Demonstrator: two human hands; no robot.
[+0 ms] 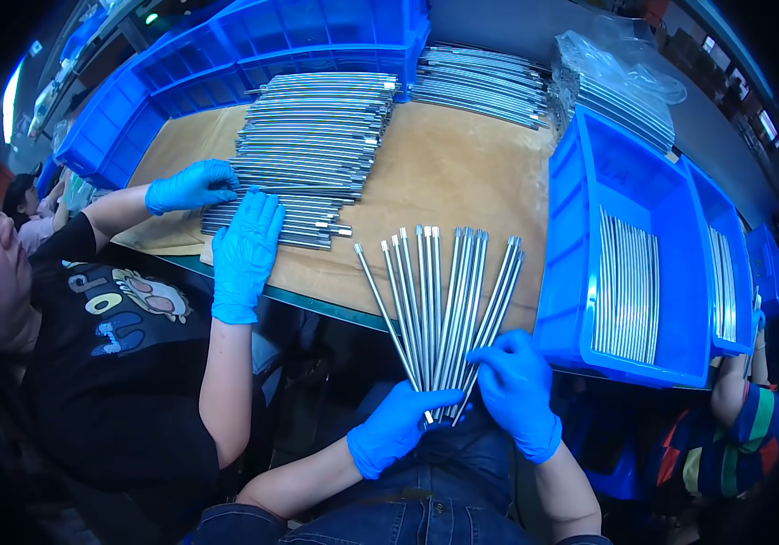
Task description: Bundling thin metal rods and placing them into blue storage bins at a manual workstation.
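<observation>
Fingers of the gloved left hand (391, 431) were closed around the lower ends of fanned metal rods (452, 313), across the tabletop's (471, 173) near edge. The right hand (517, 386), fingers bent, met their right side, its grip unclear. Rightward stood a blue bin (566, 300).

Bright blue gloves (396, 434) are worn with short dark-blue sleeves (240, 525) and dark blue clothing (385, 525).

Metal rods (448, 354) and bins (566, 254) mark a workshop.

Rod pile (312, 145) left, rods (464, 291) between, bin (566, 254) right
</observation>
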